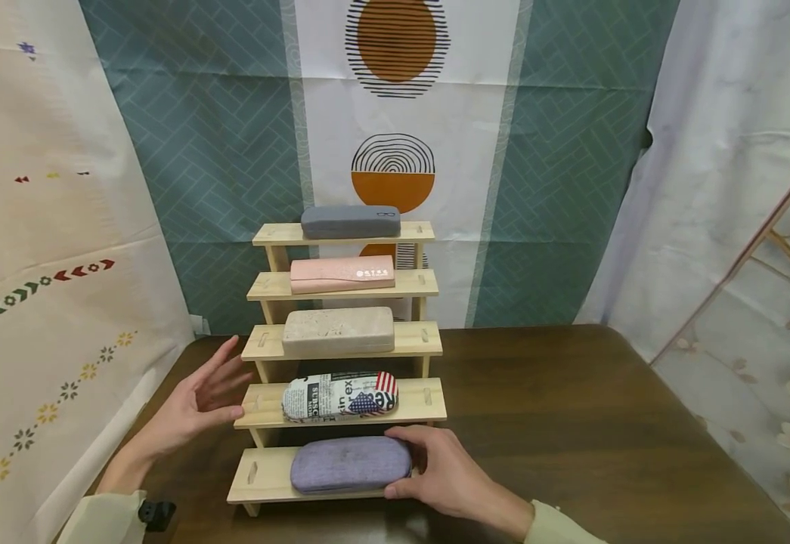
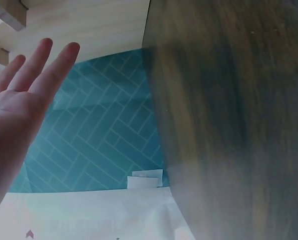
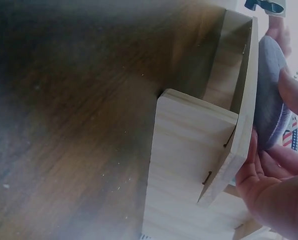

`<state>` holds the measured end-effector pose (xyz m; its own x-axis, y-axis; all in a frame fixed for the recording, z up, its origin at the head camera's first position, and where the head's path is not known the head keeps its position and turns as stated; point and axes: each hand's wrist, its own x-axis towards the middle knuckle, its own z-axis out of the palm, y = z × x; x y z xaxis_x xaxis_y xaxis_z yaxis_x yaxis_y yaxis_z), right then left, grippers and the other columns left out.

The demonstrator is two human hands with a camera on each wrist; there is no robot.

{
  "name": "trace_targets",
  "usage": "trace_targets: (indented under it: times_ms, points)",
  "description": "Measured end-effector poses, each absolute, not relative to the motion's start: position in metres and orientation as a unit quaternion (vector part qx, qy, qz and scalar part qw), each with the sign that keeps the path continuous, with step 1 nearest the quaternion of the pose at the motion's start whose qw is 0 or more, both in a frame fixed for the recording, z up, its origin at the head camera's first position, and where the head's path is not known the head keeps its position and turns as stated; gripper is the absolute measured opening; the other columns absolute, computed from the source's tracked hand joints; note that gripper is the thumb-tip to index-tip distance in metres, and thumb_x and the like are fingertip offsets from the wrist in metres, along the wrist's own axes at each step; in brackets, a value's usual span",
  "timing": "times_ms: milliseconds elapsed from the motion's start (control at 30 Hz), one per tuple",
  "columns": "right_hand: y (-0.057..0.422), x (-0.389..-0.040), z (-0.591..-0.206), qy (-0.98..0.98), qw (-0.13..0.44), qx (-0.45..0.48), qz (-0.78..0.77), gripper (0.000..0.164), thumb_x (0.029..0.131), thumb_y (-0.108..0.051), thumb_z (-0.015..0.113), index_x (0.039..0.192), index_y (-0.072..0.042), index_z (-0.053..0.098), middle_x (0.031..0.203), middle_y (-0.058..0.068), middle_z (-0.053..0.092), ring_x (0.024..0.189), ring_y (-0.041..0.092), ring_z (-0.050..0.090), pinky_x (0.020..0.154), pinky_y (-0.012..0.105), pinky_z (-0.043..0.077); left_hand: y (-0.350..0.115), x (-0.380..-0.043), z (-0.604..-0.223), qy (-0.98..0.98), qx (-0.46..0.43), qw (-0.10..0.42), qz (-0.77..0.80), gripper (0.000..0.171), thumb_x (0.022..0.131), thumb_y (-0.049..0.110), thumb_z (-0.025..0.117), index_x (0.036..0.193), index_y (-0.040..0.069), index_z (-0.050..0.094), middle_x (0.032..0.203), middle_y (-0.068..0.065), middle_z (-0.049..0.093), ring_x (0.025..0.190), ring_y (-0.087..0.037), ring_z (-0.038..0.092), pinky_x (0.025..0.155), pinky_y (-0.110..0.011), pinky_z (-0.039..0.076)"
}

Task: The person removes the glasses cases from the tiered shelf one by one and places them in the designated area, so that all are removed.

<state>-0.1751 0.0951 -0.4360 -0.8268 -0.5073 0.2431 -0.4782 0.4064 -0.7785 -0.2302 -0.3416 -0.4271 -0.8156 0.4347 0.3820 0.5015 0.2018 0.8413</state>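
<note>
A purple-grey glasses case point(image 1: 350, 464) lies on the lowest step of a wooden stepped rack point(image 1: 265, 476). My right hand point(image 1: 445, 468) holds its right end between thumb and fingers. In the right wrist view, the thumb and fingers lie on either side of the glasses case point(image 3: 269, 92), which rests on the step. My left hand point(image 1: 193, 404) is beside the rack's left edge with fingers spread and nothing in it. On the step above lies a newspaper-print glasses case point(image 1: 340, 396) with a flag pattern.
Higher steps hold a cream glasses case point(image 1: 338, 330), a pink glasses case point(image 1: 342, 273) and a grey-blue glasses case point(image 1: 350, 222). The rack stands on a dark wooden table point(image 1: 537, 423). Patterned cloths point(image 1: 565, 189) hang behind and at both sides.
</note>
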Motion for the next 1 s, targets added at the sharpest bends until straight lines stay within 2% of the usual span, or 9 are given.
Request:
trace_targets:
  times_ms: [100, 233, 367, 567, 1000]
  points:
    - [0.098, -0.174, -0.437, 0.835, 0.015, -0.290, -0.467, 0.060, 0.074, -0.021, 0.099, 0.128, -0.012, 0.074, 0.113, -0.006, 0.071, 0.093, 0.008, 0.062, 0.081, 0.027, 0.053, -0.340, -0.230, -0.425, -0.777, -0.301, 0.032, -0.552, 0.103, 0.091, -0.014, 0.073, 0.171, 0.011, 0.012, 0.169, -0.026, 0.024, 0.142, -0.017, 0.051, 0.102, -0.030, 0.052]
    - [0.101, -0.171, -0.436, 0.835, 0.002, -0.286, -0.470, 0.060, 0.075, -0.024, 0.099, 0.129, -0.012, 0.074, 0.119, -0.006, 0.071, 0.101, 0.009, 0.062, 0.089, 0.029, 0.052, -0.339, -0.228, -0.423, -0.780, -0.296, 0.026, -0.551, 0.101, 0.092, -0.012, 0.074, 0.171, 0.012, 0.016, 0.168, -0.021, 0.030, 0.141, -0.021, 0.052, 0.100, -0.032, 0.054]
    - [0.105, -0.169, -0.435, 0.824, 0.000, -0.290, -0.486, 0.058, 0.077, -0.022, 0.098, 0.129, -0.015, 0.073, 0.120, -0.008, 0.070, 0.102, 0.011, 0.064, 0.090, 0.030, 0.054, -0.338, -0.227, -0.422, -0.783, -0.299, 0.030, -0.544, 0.099, 0.091, -0.012, 0.075, 0.170, 0.012, 0.020, 0.164, -0.017, 0.039, 0.138, -0.024, 0.056, 0.099, -0.034, 0.055]
    - [0.114, -0.167, -0.434, 0.800, 0.013, -0.298, -0.520, 0.057, 0.078, -0.018, 0.097, 0.129, -0.016, 0.072, 0.122, -0.005, 0.070, 0.102, 0.015, 0.069, 0.092, 0.032, 0.057, -0.337, -0.226, -0.421, -0.786, -0.300, 0.035, -0.540, 0.098, 0.091, -0.012, 0.075, 0.170, 0.011, 0.022, 0.161, -0.009, 0.046, 0.135, -0.019, 0.057, 0.099, -0.038, 0.056]
    - [0.148, -0.170, -0.422, 0.769, 0.041, -0.309, -0.558, 0.057, 0.083, -0.020, 0.093, 0.134, -0.010, 0.070, 0.129, 0.007, 0.067, 0.104, 0.019, 0.068, 0.093, 0.032, 0.056, -0.335, -0.226, -0.420, -0.782, -0.307, 0.039, -0.541, 0.095, 0.092, -0.013, 0.074, 0.169, 0.008, 0.023, 0.159, -0.013, 0.047, 0.134, -0.017, 0.058, 0.097, -0.032, 0.056]
